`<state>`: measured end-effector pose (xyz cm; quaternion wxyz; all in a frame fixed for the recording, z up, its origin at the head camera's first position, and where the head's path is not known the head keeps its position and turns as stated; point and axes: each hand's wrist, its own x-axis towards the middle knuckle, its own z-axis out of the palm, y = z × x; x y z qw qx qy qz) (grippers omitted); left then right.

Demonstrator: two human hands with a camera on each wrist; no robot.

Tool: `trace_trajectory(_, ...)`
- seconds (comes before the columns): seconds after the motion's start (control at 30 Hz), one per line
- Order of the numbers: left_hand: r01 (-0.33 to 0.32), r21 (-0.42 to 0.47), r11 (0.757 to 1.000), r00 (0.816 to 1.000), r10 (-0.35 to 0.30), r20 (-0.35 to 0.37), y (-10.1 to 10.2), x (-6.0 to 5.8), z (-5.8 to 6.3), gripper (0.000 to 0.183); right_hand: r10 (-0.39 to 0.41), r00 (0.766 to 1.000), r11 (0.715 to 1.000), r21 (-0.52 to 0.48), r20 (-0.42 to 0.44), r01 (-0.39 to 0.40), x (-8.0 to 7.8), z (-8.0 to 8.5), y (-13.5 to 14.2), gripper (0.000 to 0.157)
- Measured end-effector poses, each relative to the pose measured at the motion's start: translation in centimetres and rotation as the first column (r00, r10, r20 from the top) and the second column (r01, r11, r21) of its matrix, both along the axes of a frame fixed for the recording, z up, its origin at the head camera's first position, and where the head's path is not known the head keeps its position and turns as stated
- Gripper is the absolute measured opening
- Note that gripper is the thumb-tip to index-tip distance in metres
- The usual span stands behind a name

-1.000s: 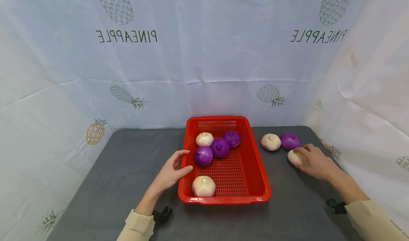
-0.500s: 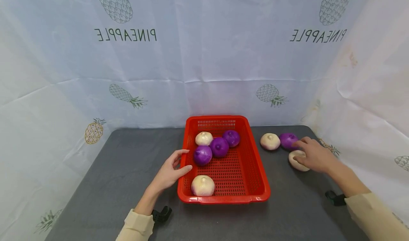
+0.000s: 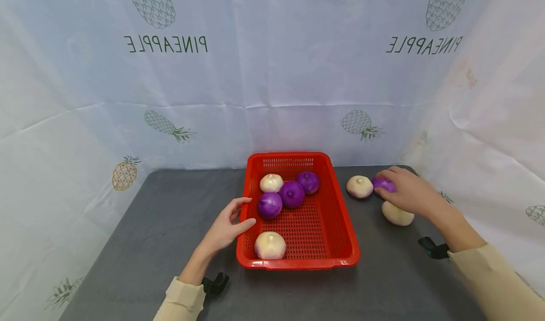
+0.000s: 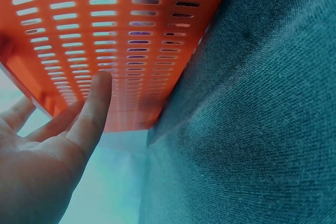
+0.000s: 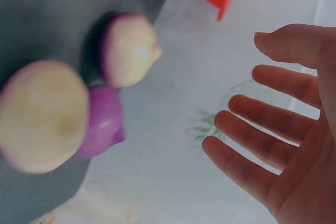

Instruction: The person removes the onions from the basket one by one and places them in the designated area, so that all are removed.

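Observation:
My right hand point(image 3: 408, 192) hovers over a purple onion point(image 3: 384, 185) on the table's right side. In the right wrist view its fingers are spread and nearly straight, apart from the vegetables. A white turnip with a purple base point(image 3: 359, 187) sits left of that onion; another pale turnip point(image 3: 397, 214) lies in front, partly under the hand. My left hand point(image 3: 223, 227) rests at the left rim of the red basket point(image 3: 352, 245), thumb and forefinger over the edge. One straight finger touches the perforated outer wall point(image 4: 84, 19) in the left wrist view.
Inside the basket are several purple onions point(image 3: 292, 195), a white turnip point(image 3: 271, 183) at the back and a bigger turnip point(image 3: 270, 245) at the front left. Grey cloth covers the table point(image 3: 170, 217). A white pineapple-print sheet point(image 3: 289, 75) hangs behind and along the sides.
My right hand has left the front turnip and moved back and left over the purple onion. That turnip shifted slightly. The left hand has stayed at the basket rim.

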<state>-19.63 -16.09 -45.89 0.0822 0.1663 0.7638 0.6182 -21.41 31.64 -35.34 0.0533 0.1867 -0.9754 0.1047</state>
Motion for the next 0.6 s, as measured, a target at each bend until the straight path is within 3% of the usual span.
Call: trace_trajectory(0.6, -0.001, -0.001, 1.0, 1.0, 0.001, -0.004, 0.0, 0.1, 0.0, 0.063, 0.08, 0.99, 0.996, -0.023, -0.117, -0.083, 0.5, 3.7, -6.3, 0.034)
